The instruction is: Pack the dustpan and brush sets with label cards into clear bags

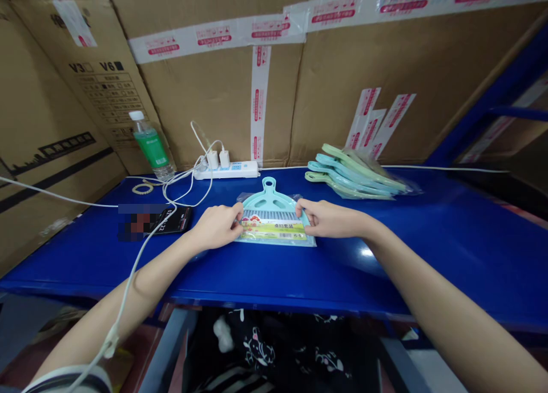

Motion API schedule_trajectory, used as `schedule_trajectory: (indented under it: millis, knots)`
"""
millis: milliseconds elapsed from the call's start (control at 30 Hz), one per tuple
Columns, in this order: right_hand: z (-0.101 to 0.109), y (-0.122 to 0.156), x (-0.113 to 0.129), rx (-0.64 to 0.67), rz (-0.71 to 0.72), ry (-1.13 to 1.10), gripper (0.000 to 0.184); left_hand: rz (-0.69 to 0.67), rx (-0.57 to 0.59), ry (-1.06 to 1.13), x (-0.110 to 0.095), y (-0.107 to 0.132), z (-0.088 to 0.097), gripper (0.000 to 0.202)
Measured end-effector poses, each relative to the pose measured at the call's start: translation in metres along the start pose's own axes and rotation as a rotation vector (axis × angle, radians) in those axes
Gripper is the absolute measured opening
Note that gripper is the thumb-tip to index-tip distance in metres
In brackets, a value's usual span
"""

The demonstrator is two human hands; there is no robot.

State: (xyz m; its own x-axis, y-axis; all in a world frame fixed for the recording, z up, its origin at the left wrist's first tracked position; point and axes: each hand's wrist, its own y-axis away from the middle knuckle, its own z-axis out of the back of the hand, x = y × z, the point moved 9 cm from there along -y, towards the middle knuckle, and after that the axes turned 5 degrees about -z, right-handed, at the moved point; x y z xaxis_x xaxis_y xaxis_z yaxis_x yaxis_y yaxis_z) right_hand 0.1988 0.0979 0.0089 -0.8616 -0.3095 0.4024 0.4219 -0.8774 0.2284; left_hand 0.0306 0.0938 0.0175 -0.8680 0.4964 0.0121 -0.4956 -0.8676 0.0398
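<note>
A light teal dustpan with a small brush, sealed in a clear plastic bag, lies flat on the blue metal table, with a printed yellow-green label across it. My left hand pinches the bag's left side, and my right hand grips its right side. Fingertips of both hands rest on the label's ends. Behind and to the right lies a stack of similar bagged teal and green dustpans. The stack is out of reach of my fingers.
A white power strip with plugged-in chargers, a water bottle and a black packet stand at the back left. White cables trail across my left forearm. Taped cardboard boxes form the back wall.
</note>
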Motion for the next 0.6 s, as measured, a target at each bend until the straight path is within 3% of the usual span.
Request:
schedule_trajectory:
  millis: [600]
  knots:
    - [0.0024, -0.0023, 0.0023, -0.033, 0.022, -0.029, 0.026, 0.012, 0.010, 0.016, -0.0002, 0.0003, 0.0022, 0.020]
